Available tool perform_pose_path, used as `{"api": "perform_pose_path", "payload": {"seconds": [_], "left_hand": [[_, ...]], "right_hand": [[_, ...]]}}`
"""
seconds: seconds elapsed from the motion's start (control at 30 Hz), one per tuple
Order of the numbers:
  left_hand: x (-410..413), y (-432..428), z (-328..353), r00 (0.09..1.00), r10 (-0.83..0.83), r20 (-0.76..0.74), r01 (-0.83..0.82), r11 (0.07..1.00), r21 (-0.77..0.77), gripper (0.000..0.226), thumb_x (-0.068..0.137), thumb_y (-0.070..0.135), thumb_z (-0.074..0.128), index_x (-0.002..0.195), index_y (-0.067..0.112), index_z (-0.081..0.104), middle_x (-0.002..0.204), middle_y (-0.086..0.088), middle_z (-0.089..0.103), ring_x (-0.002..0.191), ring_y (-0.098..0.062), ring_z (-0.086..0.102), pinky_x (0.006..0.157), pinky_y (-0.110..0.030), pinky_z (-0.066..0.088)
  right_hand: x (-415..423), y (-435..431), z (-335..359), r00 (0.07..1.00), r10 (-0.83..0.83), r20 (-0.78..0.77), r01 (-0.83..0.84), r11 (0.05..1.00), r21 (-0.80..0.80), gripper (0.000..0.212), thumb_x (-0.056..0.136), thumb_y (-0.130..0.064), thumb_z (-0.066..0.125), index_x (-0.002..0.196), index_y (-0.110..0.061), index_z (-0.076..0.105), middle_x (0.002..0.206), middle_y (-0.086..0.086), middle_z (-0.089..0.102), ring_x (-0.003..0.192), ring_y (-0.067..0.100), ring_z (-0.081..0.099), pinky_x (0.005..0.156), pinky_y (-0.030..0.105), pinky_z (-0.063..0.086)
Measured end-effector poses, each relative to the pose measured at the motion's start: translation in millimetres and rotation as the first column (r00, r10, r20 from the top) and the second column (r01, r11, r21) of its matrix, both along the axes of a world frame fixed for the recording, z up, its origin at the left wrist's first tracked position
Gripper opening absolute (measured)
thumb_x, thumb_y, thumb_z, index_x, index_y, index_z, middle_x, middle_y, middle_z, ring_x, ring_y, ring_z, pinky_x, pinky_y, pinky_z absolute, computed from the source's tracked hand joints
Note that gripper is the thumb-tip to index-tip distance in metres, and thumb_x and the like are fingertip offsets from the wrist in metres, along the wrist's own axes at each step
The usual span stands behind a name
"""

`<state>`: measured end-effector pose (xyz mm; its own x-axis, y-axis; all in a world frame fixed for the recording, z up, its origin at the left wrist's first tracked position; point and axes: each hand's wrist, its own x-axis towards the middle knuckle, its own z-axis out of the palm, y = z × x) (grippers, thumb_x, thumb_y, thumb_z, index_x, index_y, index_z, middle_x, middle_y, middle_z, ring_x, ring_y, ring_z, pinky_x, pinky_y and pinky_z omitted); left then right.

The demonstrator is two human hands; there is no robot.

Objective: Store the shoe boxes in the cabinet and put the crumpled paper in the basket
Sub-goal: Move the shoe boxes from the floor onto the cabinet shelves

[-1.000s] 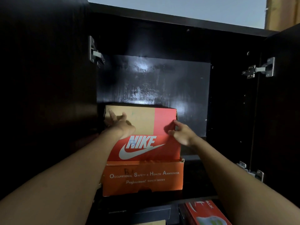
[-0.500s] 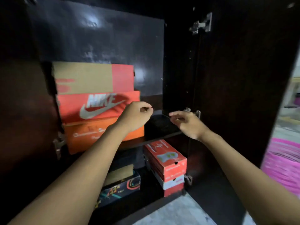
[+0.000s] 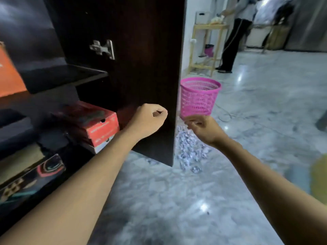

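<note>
The dark cabinet (image 3: 58,76) stands open at the left. On its shelves sit an orange shoe box (image 3: 8,75), a red shoe box (image 3: 99,121) on a white one, and a black patterned box (image 3: 30,177). My left hand (image 3: 150,119) hangs curled into a fist in front of the open cabinet door (image 3: 146,50), holding nothing. My right hand (image 3: 203,129) floats past the door's edge with fingers loosely bent and empty. A pile of crumpled paper (image 3: 191,149) lies on the floor beyond the door. The pink mesh basket (image 3: 199,97) stands upright behind it.
Grey marble floor (image 3: 177,200) spreads to the right. A person (image 3: 233,32) stands at the back by a wooden shelf rack (image 3: 207,48). A cable runs across the floor near the basket. Something yellow-green (image 3: 318,177) blurs at the right edge.
My view has swung right and down, away from the stacked boxes on the shelf. Both hands have pulled back from the boxes. The basket and paper pile have come into view.
</note>
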<state>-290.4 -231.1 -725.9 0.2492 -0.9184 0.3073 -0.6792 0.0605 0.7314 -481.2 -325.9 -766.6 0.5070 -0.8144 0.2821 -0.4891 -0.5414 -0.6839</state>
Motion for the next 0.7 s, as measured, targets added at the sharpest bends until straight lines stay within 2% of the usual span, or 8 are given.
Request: {"api": "perform_pose_path", "payload": {"seconds": [0.07, 0.13, 0.2, 0.3, 0.37, 0.47, 0.63, 0.7], "left_hand": [[-33.3, -18.3, -19.8, 0.995, -0.088, -0.038, 0.09, 0.995, 0.041, 0.018, 0.089, 0.028, 0.059, 0.074, 0.031, 0.069, 0.072, 0.008, 0.07, 0.061, -0.007, 0.059, 0.062, -0.023, 0.047], [-74.4, -36.0, -36.0, 0.982, -0.156, -0.11, 0.166, 0.983, 0.082, 0.015, 0.085, 0.031, 0.058, 0.072, 0.027, 0.066, 0.073, 0.006, 0.064, 0.063, -0.01, 0.057, 0.062, -0.024, 0.045], [-123.9, -51.5, -51.4, 0.957, -0.218, -0.192, 0.241, 0.965, 0.107, 0.01, 0.088, 0.027, 0.057, 0.083, 0.025, 0.065, 0.078, 0.002, 0.06, 0.069, -0.014, 0.057, 0.062, -0.026, 0.043], [-200.0, -65.3, -74.9, 0.899, -0.259, -0.352, 0.342, 0.918, 0.2, 0.017, 0.094, 0.028, 0.055, 0.102, 0.018, 0.067, 0.086, 0.002, 0.069, 0.075, -0.019, 0.065, 0.069, -0.031, 0.053], [-246.2, -65.7, -92.9, 0.87, -0.286, -0.403, 0.413, 0.867, 0.278, 0.014, 0.094, 0.032, 0.056, 0.099, 0.021, 0.064, 0.095, -0.001, 0.071, 0.08, -0.021, 0.068, 0.079, -0.037, 0.057], [-308.2, -62.8, -124.2, 0.831, -0.305, -0.465, 0.482, 0.811, 0.33, 0.011, 0.094, 0.032, 0.055, 0.095, 0.025, 0.062, 0.101, -0.009, 0.072, 0.083, -0.022, 0.065, 0.082, -0.038, 0.057], [-387.4, -62.9, -182.2, 0.793, -0.332, -0.511, 0.57, 0.702, 0.427, 0.025, 0.093, 0.035, 0.058, 0.115, 0.025, 0.061, 0.104, -0.002, 0.064, 0.093, -0.023, 0.063, 0.077, -0.034, 0.053], [-407.5, -70.0, -205.8, 0.799, -0.358, -0.482, 0.579, 0.672, 0.461, 0.037, 0.092, 0.039, 0.058, 0.126, 0.026, 0.056, 0.112, -0.001, 0.061, 0.102, -0.024, 0.062, 0.083, -0.037, 0.053]], "right_hand": [[-45.8, 3.8, -15.7, 0.992, -0.096, -0.078, 0.095, 0.995, -0.016, 0.022, 0.094, -0.014, 0.057, 0.108, -0.012, 0.073, 0.1, 0.003, 0.074, 0.088, 0.021, 0.071, 0.084, 0.031, 0.054], [-95.3, 8.1, -26.6, 0.958, -0.172, -0.231, 0.178, 0.984, 0.004, 0.023, 0.092, -0.014, 0.056, 0.107, -0.016, 0.074, 0.101, 0.006, 0.074, 0.086, 0.02, 0.07, 0.084, 0.031, 0.053], [-148.5, 13.9, -37.5, 0.899, -0.293, -0.325, 0.32, 0.947, 0.033, 0.024, 0.091, -0.016, 0.057, 0.106, -0.022, 0.074, 0.099, 0.005, 0.074, 0.089, 0.021, 0.069, 0.085, 0.031, 0.053], [-220.7, 30.9, -56.9, 0.811, -0.499, -0.306, 0.539, 0.841, 0.055, 0.026, 0.089, -0.017, 0.055, 0.104, -0.026, 0.074, 0.102, 0.005, 0.075, 0.1, 0.024, 0.069, 0.092, 0.034, 0.052], [-259.1, 49.0, -76.5, 0.761, -0.568, -0.315, 0.617, 0.782, 0.081, 0.029, 0.09, -0.017, 0.052, 0.107, -0.025, 0.074, 0.106, 0.003, 0.074, 0.103, 0.021, 0.067, 0.091, 0.029, 0.05], [-309.3, 74.1, -112.3, 0.687, -0.659, -0.304, 0.716, 0.686, 0.131, 0.031, 0.091, -0.016, 0.05, 0.113, -0.02, 0.072, 0.111, 0.001, 0.073, 0.104, 0.019, 0.065, 0.088, 0.025, 0.047], [-381.7, 98.5, -176.0, 0.552, -0.786, -0.278, 0.832, 0.493, 0.256, 0.035, 0.093, -0.018, 0.052, 0.124, -0.012, 0.065, 0.118, 0.007, 0.069, 0.103, 0.021, 0.063, 0.076, 0.021, 0.039], [-407.5, 101.9, -201.1, 0.507, -0.808, -0.301, 0.847, 0.403, 0.346, 0.038, 0.094, -0.021, 0.054, 0.131, -0.01, 0.058, 0.118, 0.01, 0.066, 0.103, 0.024, 0.062, 0.077, 0.022, 0.04]]}}
